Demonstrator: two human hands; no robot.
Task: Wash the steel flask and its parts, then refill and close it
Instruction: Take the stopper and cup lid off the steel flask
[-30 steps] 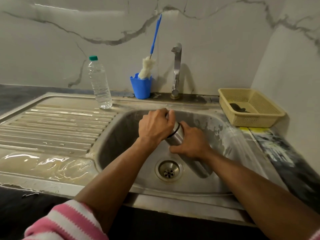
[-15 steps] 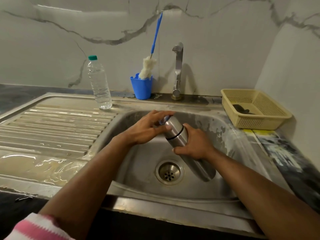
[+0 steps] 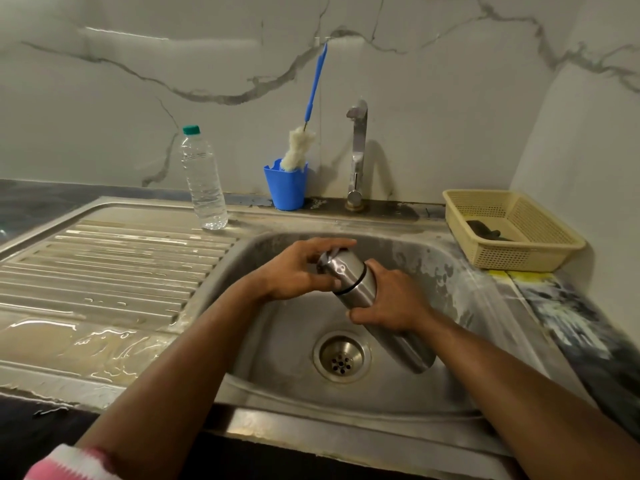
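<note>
Over the sink (image 3: 446,258), 2 hands hold the tilted steel flask (image 3: 374,306): left hand (image 3: 298,271) curled around its cap (image 3: 337,268), right hand (image 3: 394,301) gripping the body. Cap apparently on; washing and refilling seemingly remain.

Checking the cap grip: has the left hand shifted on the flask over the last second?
Yes. The left hand slid from covering the flask cap leftward, away from the tap.

The left hand (image 3: 294,271), which a second ago covered the cap (image 3: 337,268) from above, now grips it from the side with fingers spread. The flask (image 3: 370,306) lies more tilted, its cap end now uncovered.
</note>
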